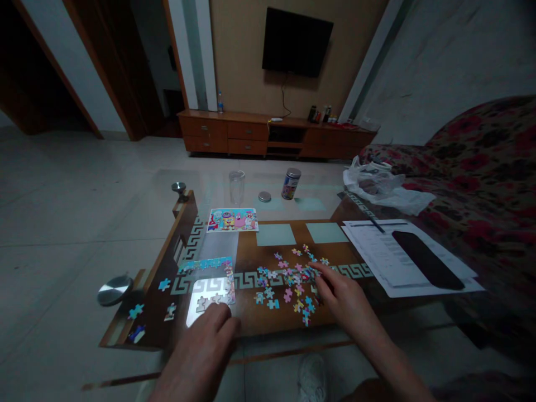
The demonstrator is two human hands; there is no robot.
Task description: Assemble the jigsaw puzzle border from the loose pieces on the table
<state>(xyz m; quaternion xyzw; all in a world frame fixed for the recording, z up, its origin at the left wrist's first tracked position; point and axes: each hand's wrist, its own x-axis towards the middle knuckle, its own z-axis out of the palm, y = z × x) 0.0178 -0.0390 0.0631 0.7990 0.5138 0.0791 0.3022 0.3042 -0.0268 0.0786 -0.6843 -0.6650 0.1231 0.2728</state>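
Near the front edge of the glass table, my left hand (207, 340) is curled beside two joined jigsaw pieces (209, 302); its fingertips are hidden underneath. Just beyond lies a partly joined puzzle border (230, 276), with a blue strip along the top and a column down the right side. My right hand (341, 293) reaches into a heap of loose jigsaw pieces (288, 279), index finger stretched out and touching the heap's right part. No piece shows clearly in its fingers. A few single pieces (136, 311) are spread at the left. The cartoon reference picture (233, 220) lies flat farther back.
Behind the picture stand a clear jar (237, 187), a metal lid (264, 196) and a printed can (291, 184). To the right are papers (377, 257) under a dark phone (427, 260), and a plastic bag (385, 187). A flowered sofa (473, 156) borders the table's right side.
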